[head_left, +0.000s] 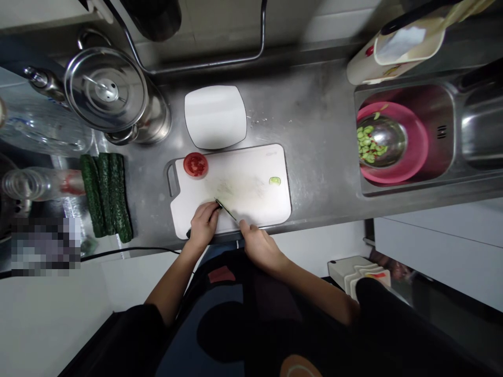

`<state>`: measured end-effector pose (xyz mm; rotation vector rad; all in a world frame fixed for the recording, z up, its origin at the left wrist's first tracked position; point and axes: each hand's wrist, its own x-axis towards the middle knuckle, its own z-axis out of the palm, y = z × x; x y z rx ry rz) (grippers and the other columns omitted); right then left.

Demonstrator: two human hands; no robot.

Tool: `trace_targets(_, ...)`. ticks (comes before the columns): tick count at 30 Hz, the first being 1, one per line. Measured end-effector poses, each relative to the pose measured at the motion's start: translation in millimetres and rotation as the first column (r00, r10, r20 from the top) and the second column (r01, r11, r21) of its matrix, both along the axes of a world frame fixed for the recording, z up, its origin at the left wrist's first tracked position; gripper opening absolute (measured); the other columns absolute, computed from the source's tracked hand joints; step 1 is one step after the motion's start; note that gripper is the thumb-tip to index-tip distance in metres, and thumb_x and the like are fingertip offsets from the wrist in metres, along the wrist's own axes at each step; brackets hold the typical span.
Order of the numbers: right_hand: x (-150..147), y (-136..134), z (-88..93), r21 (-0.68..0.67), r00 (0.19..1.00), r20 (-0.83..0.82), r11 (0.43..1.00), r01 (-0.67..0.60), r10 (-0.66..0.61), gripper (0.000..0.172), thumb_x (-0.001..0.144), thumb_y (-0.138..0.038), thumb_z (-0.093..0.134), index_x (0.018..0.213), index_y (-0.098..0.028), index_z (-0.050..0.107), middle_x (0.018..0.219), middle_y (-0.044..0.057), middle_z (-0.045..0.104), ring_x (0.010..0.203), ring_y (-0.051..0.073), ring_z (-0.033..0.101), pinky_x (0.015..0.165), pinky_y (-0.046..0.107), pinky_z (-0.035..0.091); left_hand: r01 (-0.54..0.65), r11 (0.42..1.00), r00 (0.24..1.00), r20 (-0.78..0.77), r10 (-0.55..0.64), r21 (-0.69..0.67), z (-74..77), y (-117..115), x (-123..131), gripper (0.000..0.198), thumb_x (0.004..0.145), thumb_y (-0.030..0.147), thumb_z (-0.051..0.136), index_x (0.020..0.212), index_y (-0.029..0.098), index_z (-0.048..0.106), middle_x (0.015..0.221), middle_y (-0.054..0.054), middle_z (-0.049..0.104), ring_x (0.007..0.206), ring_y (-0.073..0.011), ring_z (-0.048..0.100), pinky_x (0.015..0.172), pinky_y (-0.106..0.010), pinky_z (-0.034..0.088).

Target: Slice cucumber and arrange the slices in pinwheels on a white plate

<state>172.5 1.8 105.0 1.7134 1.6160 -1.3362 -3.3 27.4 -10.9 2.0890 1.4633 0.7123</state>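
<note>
My left hand (203, 224) is closed around a cucumber (188, 233) near the front edge of the white cutting board (251, 162). Most of the cucumber is hidden under the fingers; a dark end shows at the palm side. In my right hand (259, 245) is a knife (228, 210), its thin blade slanting to the left hand's fingertips at the cucumber's other end. A pale green slice (275, 180) lies at the board's right side. Near the upper left corner sits a round red thing (195, 165), either a cut tomato or a small dish; I cannot tell which.
Behind the board lies a white squarish plate (216, 118). To the left are several whole cucumbers (104, 193) and a lidded steel pot (108, 91). In the sink (444, 162) at right, a pink basin (420, 139) holds a metal bowl (395, 136) with green pieces.
</note>
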Motion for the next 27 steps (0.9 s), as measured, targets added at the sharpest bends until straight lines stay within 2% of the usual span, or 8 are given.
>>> trace_targets(5, -2, 5, -3.7, -0.016, 1.000, -0.014, 1.000, -0.010, 0.010, 0.044, 0.089, -0.003, 0.024, 0.124, -0.016, 0.048, 0.107, 0.014, 0.066, 0.095, 0.021, 0.065, 0.078, 0.029, 0.047, 0.009, 1.000, 1.000, 0.020, -0.009, 0.025, -0.7, 0, -1, 0.017, 0.092, 0.021, 0.053, 0.101, 0.020, 0.067, 0.099, -0.005, 0.073, 0.095, -0.0173, 0.068, 0.087, -0.032, 0.057)
trace_targets(12, -5, 12, -11.6, 0.019, 1.000, -0.014, 1.000, -0.025, 0.025, 0.043, 0.089, -0.004, 0.026, 0.125, -0.016, 0.048, 0.107, 0.014, 0.066, 0.097, 0.022, 0.065, 0.078, 0.028, 0.047, 0.007, 1.000, 1.000, 0.019, -0.007, -0.029, 1.2, 1, 0, 0.018, 0.093, 0.023, 0.051, 0.100, 0.021, 0.068, 0.099, -0.005, 0.073, 0.096, -0.0181, 0.068, 0.088, -0.035, 0.057)
trace_targets(22, -14, 14, -42.0, 0.072, 0.999, -0.039, 0.997, 0.003, -0.001, 0.048, 0.088, -0.004, 0.030, 0.133, -0.015, 0.043, 0.109, 0.014, 0.066, 0.098, 0.023, 0.064, 0.082, 0.030, 0.047, 0.003, 0.998, 1.000, 0.019, -0.002, -0.056, -0.5, 0, -1, 0.020, 0.093, 0.024, 0.049, 0.102, 0.022, 0.068, 0.101, -0.006, 0.073, 0.098, -0.0185, 0.068, 0.090, -0.036, 0.056)
trace_targets(27, -8, 11, -35.5, 0.071, 0.998, -0.036, 0.996, 0.047, -0.045, 0.044, 0.088, -0.006, 0.033, 0.129, -0.016, 0.046, 0.108, 0.013, 0.065, 0.096, 0.022, 0.064, 0.081, 0.030, 0.046, -0.005, 0.998, 1.000, 0.014, 0.006, -0.061, -1.4, -2, -1, 0.020, 0.093, 0.025, 0.050, 0.103, 0.021, 0.067, 0.103, -0.006, 0.073, 0.099, -0.0184, 0.067, 0.091, -0.036, 0.056)
